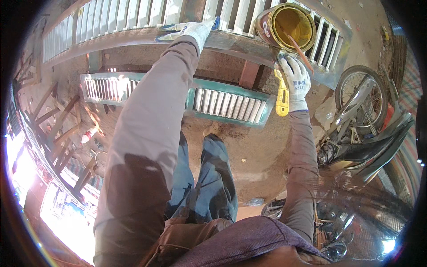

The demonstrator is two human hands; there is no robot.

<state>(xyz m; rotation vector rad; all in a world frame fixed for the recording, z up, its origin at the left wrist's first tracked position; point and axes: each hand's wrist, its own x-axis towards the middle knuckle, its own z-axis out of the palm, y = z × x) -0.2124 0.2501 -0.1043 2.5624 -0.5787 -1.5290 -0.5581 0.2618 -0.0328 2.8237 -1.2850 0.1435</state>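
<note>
Louvred panel (113, 18), white slats, spans 10 to 1 o'clock; probably long, stiff and fairly heavy, so best taken by the brown rail (124, 39) along its near side, not the thin slats, which look easier to crack. Motorcycle (362, 93) at 3 o'clock. Smaller green-framed louvred panel (229, 106) lies below the big one, crossing behind the left sleeve; likely lighter, just as rigid. Round paint-type bucket (264, 26) at 1 o'clock, tilted mouth toward camera, apparently on the slats; yellowish-brown inside, rim probably slick, so grip the outer wall. Left gloved hand (195, 32), near 12, is spread over rail and slats, pinching nothing visible. Right gloved hand (293, 80), at 2, fingers together, closed on a yellow tool handle (282, 95); light, hard plastic, good along its length; working end not visible. Thin reddish-brown stick (299, 50) crosses the bucket mouth; whether the right hand touches it, can't tell.
</note>
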